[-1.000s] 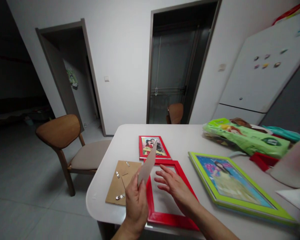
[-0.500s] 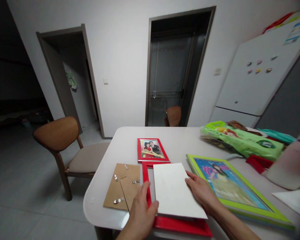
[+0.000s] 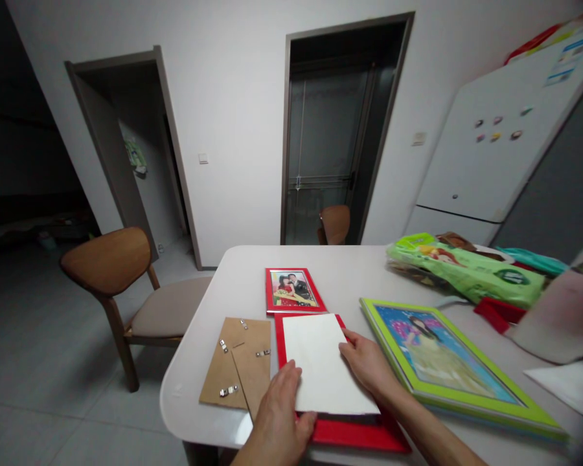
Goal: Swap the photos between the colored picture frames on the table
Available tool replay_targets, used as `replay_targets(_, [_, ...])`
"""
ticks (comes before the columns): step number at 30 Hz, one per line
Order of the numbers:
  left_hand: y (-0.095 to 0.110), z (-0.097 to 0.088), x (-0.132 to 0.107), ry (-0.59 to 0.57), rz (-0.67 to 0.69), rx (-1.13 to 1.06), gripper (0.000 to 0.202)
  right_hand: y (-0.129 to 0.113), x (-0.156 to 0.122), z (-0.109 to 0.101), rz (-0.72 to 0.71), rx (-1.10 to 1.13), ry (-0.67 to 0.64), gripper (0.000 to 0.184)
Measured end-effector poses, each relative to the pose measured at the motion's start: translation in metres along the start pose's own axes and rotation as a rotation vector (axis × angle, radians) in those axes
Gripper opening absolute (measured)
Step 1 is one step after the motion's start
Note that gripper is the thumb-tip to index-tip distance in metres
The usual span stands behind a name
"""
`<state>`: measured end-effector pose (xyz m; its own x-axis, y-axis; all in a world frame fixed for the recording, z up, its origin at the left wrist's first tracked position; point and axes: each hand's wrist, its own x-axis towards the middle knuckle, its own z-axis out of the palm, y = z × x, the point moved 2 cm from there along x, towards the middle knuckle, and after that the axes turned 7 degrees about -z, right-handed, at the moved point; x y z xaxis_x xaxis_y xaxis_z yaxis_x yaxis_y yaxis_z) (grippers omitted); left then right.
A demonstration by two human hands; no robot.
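A white sheet (image 3: 323,369) lies over the opening of a red picture frame (image 3: 362,435), slightly askew, with the red border showing around it. My right hand (image 3: 369,369) grips the sheet's right edge, thumb on top. My left hand (image 3: 279,414) rests at the sheet's lower left, fingers and thumb apart, touching its edge. Left of the frame lies a brown backing board (image 3: 230,362) with several metal clips, partly behind my left hand. Just beyond stands no gap to a smaller red frame (image 3: 295,291) holding a photo of two people.
A green-framed picture (image 3: 457,362) lies to the right. Behind it are a green plastic package (image 3: 466,262), a red object (image 3: 498,314) and a pinkish jug (image 3: 556,317). White paper (image 3: 571,385) lies at the right. A wooden chair (image 3: 111,259) stands left of the table.
The white sheet has moved left and lies more over the red frame's opening. My right hand has moved left with it; my left hand now touches the sheet's edge.
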<state>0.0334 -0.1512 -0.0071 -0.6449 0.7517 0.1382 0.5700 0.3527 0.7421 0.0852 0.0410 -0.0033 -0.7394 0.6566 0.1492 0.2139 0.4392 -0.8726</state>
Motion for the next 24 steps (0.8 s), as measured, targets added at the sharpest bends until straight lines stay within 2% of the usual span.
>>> replay_targets(3, [-0.002, 0.001, -0.001, -0.030, -0.009, 0.033, 0.058, 0.001, 0.000, 0.000, -0.015, -0.125, -0.001, 0.042])
replay_targets(9, [-0.004, -0.001, -0.001, -0.093, -0.012, 0.068, 0.059, 0.012, -0.003, -0.006, 0.085, -0.027, 0.051, 0.050])
replay_targets(17, [0.004, -0.008, 0.000, -0.150, -0.056, 0.088, 0.061, 0.014, -0.002, -0.005, 0.069, -0.075, 0.026, 0.049])
replay_targets(20, [0.005, -0.009, 0.000, -0.164, -0.050, 0.103, 0.061, 0.007, -0.003, -0.005, 0.034, -0.189, 0.007, 0.046])
replay_targets(24, [0.005, -0.010, 0.001, -0.170, -0.049, 0.111, 0.060, -0.004, -0.008, -0.004, -0.120, -0.500, -0.029, 0.036])
